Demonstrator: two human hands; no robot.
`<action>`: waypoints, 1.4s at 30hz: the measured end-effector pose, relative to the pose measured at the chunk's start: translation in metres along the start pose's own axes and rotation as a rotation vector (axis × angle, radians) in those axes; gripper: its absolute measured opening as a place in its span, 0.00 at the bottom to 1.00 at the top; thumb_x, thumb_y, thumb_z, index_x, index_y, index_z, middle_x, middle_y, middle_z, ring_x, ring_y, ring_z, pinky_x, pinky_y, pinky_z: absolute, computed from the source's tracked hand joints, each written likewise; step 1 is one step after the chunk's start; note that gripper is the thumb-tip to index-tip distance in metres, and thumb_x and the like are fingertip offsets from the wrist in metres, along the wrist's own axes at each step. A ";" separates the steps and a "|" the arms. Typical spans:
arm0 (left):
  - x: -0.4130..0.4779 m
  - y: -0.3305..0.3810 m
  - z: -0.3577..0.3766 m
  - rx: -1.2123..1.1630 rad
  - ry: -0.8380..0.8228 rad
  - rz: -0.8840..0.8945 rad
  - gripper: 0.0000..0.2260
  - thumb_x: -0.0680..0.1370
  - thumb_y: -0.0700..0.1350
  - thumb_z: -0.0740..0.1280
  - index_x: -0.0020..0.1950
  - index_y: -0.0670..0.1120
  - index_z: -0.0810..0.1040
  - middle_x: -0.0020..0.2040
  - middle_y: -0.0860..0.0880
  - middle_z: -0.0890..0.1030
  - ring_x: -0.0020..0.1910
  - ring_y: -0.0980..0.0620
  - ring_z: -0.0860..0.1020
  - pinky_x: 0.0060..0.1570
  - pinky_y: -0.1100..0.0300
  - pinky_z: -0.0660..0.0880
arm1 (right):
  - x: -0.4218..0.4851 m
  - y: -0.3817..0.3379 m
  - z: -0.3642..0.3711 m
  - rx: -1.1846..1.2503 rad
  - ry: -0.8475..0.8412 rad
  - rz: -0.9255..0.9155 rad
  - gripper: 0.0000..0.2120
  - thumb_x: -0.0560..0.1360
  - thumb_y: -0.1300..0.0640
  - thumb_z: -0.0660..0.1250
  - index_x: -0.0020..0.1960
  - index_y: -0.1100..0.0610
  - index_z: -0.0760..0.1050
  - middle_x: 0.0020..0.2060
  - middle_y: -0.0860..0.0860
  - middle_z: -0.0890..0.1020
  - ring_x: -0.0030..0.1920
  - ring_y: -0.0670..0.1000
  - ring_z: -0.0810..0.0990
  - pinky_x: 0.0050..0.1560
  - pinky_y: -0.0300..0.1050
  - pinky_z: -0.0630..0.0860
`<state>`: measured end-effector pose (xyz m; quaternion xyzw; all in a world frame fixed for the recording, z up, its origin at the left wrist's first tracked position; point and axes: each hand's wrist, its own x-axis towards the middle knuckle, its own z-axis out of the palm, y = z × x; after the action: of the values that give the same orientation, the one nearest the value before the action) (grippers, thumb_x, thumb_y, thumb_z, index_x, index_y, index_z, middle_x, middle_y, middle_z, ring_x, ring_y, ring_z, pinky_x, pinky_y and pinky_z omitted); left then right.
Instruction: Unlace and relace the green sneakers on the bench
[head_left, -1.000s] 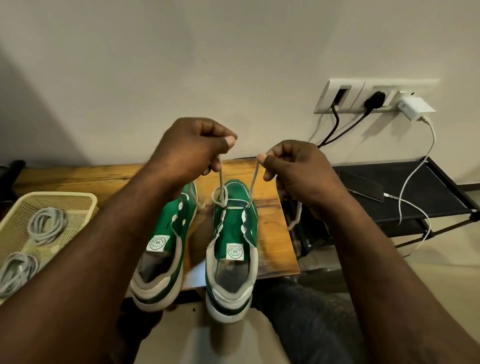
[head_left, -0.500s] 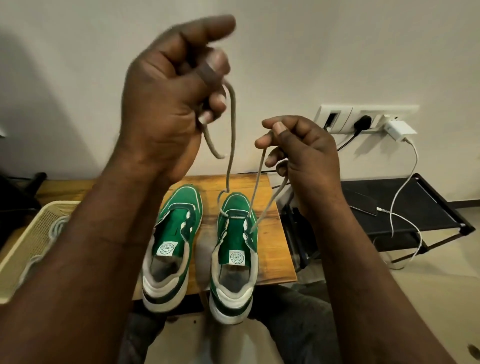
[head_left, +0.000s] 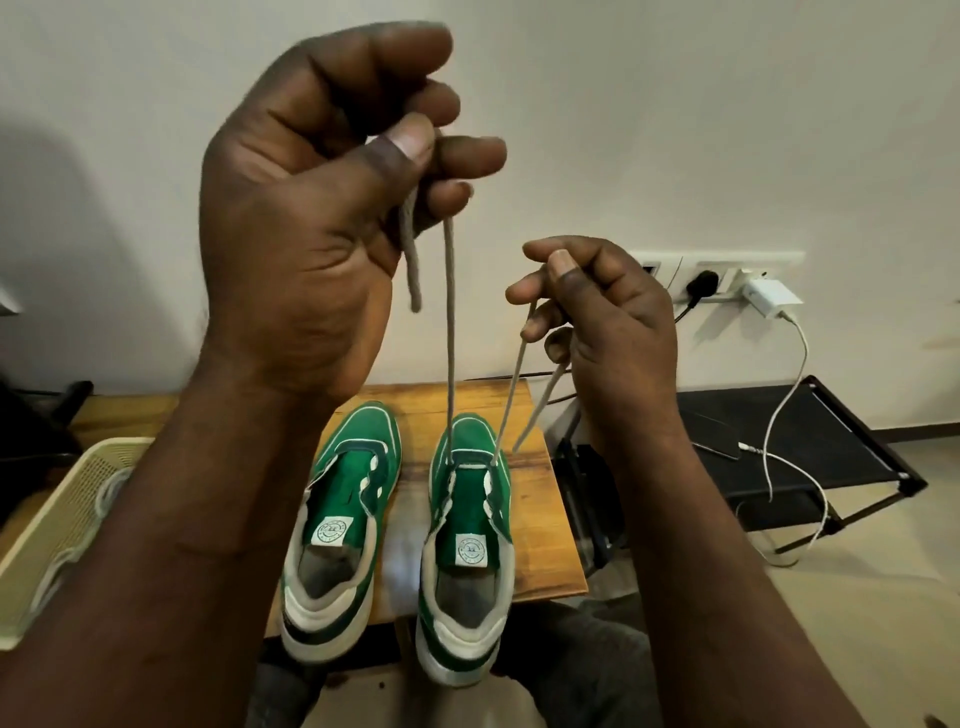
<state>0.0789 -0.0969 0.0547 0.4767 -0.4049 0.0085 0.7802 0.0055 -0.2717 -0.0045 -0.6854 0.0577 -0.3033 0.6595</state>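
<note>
Wooden bench (head_left: 545, 530), six o'clock, bears two green-and-white sneakers (head_left: 470, 499); left hand (head_left: 306, 218) and right hand (head_left: 608, 322) each pinch an end of one grey lace (head_left: 449, 338); cream mesh basket (head_left: 62, 519), eight o'clock, cut off.

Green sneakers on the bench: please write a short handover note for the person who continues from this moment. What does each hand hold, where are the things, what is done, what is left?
Left hand: raised, pinches one end of the thin grey shoelace.
Right hand: lower, pinches the other end.
Things: right-side green-and-white sneaker and left-side green-and-white sneaker stand side by side on the wooden bench, heels toward the person.
Done: the shoelace runs through the toe-most eyelets of the right-side sneaker only.
Left: lace its remaining eyelets; the left-side sneaker shows no lace.
</note>
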 end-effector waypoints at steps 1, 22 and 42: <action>0.000 0.001 0.001 -0.028 0.009 -0.009 0.13 0.84 0.32 0.58 0.64 0.43 0.76 0.53 0.50 0.82 0.55 0.45 0.85 0.49 0.60 0.78 | -0.001 0.000 0.000 0.003 0.008 0.006 0.11 0.87 0.59 0.61 0.60 0.59 0.81 0.44 0.54 0.87 0.36 0.49 0.79 0.34 0.39 0.70; -0.100 -0.188 -0.035 1.200 -0.352 -0.859 0.16 0.79 0.47 0.70 0.66 0.56 0.83 0.63 0.47 0.84 0.61 0.46 0.81 0.60 0.55 0.77 | -0.008 0.155 -0.038 -0.968 -0.486 0.425 0.13 0.78 0.54 0.73 0.63 0.47 0.82 0.56 0.48 0.85 0.43 0.50 0.86 0.48 0.48 0.85; -0.116 -0.220 -0.017 1.514 -0.807 -0.886 0.27 0.85 0.49 0.61 0.83 0.64 0.58 0.69 0.41 0.72 0.66 0.38 0.73 0.62 0.46 0.74 | -0.003 0.151 -0.031 -0.745 -0.613 0.714 0.08 0.82 0.65 0.63 0.53 0.66 0.81 0.36 0.53 0.76 0.33 0.49 0.72 0.33 0.43 0.67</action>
<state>0.0999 -0.1608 -0.1852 0.9299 -0.3135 -0.1924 0.0008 0.0364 -0.3156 -0.1487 -0.8649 0.1940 0.1893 0.4225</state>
